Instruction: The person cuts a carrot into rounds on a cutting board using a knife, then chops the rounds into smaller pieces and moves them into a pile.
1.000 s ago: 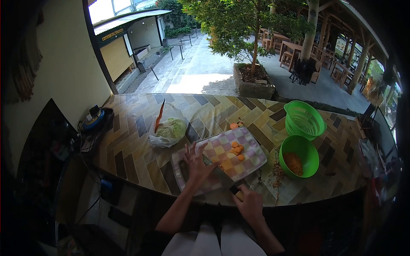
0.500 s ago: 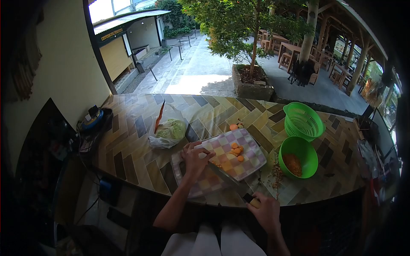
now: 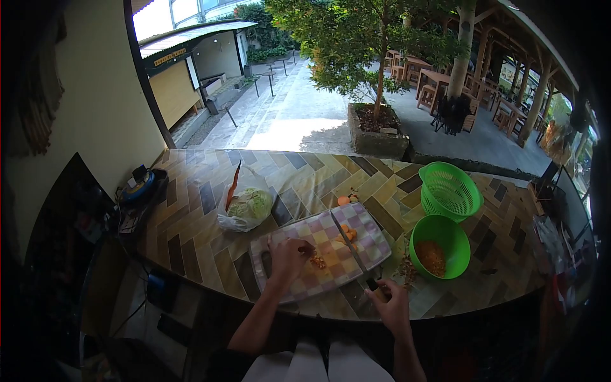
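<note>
My right hand (image 3: pixel 391 304) grips the handle of a knife (image 3: pixel 351 245), its blade pointing up and away over the right part of a checkered cutting board (image 3: pixel 305 284). My left hand (image 3: pixel 289 258) is over the board's left part with its fingers curled; what they hold, if anything, is hidden. Just right of those fingers lie small chopped orange bits (image 3: pixel 319 261). Several orange carrot pieces (image 3: pixel 345 233) sit behind the blade, partly hidden by it. Beyond the board's far edge is another orange piece (image 3: pixel 344 200).
A plastic bag with pale green cabbage (image 3: pixel 250 205) and a reddish strip stands behind the board. To the right are a green bowl (image 3: pixel 458 245) with orange shreds and a green colander (image 3: pixel 450 191). Peelings (image 3: pixel 406 270) lie beside the bowl. A black tray (image 3: pixel 145 197) is far left.
The knife has swung from pointing left, close to my left hand, to pointing away near the carrot pieces. My left hand's fingers have curled in. The view has shifted slightly.
</note>
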### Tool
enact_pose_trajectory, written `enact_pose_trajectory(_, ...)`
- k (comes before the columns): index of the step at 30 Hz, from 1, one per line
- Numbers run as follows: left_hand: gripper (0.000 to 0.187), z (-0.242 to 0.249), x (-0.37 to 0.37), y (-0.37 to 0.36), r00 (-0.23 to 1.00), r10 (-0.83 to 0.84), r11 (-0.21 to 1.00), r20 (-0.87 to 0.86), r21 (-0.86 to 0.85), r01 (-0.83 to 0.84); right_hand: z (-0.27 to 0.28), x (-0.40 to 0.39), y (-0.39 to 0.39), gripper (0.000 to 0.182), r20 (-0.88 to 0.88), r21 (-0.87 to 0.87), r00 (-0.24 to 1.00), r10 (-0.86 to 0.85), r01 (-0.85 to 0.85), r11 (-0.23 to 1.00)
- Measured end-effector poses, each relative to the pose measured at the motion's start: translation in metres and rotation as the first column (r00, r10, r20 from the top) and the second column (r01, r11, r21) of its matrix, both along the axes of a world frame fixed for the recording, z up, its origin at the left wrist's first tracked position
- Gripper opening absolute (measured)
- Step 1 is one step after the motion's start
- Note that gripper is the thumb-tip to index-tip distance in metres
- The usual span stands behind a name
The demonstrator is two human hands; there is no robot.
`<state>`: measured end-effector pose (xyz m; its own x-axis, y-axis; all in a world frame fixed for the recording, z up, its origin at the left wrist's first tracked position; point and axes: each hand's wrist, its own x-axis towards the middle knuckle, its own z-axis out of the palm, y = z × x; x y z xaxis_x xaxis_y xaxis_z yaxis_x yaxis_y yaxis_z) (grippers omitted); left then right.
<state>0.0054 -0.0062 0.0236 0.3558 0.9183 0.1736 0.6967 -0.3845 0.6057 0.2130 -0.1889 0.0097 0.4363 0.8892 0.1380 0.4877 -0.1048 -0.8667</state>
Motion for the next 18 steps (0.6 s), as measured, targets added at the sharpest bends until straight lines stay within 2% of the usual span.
enact_pose_trajectory(1, 0.011, 0.007, 0.005, -0.001, 1.000, -0.016, 1.000, 0.000, -0.001, 0.016, -0.001, 0.003, 0.002, 0.033, -0.075, 0.000, 0.997, -0.005, 0.005, 1.000)
enact_pose_trajectory(3, 0.013, 0.007, 0.017, 0.005, 0.982, -0.140, 0.990, 0.123, 0.040, 0.136, -0.003, 0.009, 0.003, 0.032, -0.225, -0.007, 0.974, -0.013, 0.012, 1.000)
enact_pose_trajectory(4, 0.014, 0.005, 0.024, 0.008, 0.962, -0.202, 0.979, 0.184, 0.069, 0.192, 0.001, 0.011, 0.003, 0.030, -0.261, -0.011, 0.965, -0.011, 0.009, 1.000)
enact_pose_trajectory(7, 0.026, -0.016, 0.051, 0.027, 0.919, -0.342, 0.936, 0.195, 0.152, 0.317, 0.017, 0.022, 0.001, 0.027, -0.331, -0.005, 0.944, -0.002, 0.001, 1.000)
enact_pose_trajectory(10, 0.027, -0.018, 0.078, 0.034, 0.913, -0.379, 0.924, 0.151, 0.113, 0.365, 0.024, 0.034, -0.003, 0.025, -0.341, 0.017, 0.940, 0.012, -0.007, 1.000)
enact_pose_trajectory(11, 0.027, -0.018, 0.085, 0.033, 0.913, -0.345, 0.938, 0.217, 0.046, 0.343, 0.026, 0.037, -0.004, 0.024, -0.339, 0.022, 0.941, 0.020, -0.013, 1.000)
enact_pose_trajectory(14, 0.028, -0.035, 0.098, 0.046, 0.936, -0.347, 0.937, 0.052, 0.058, 0.344, 0.031, 0.044, -0.006, 0.024, -0.340, 0.010, 0.940, 0.034, -0.033, 0.999)
enact_pose_trajectory(18, 0.024, -0.033, 0.101, 0.042, 0.956, -0.256, 0.966, 0.141, 0.021, 0.256, 0.029, 0.051, -0.011, 0.025, -0.315, -0.039, 0.948, 0.043, -0.058, 0.998)
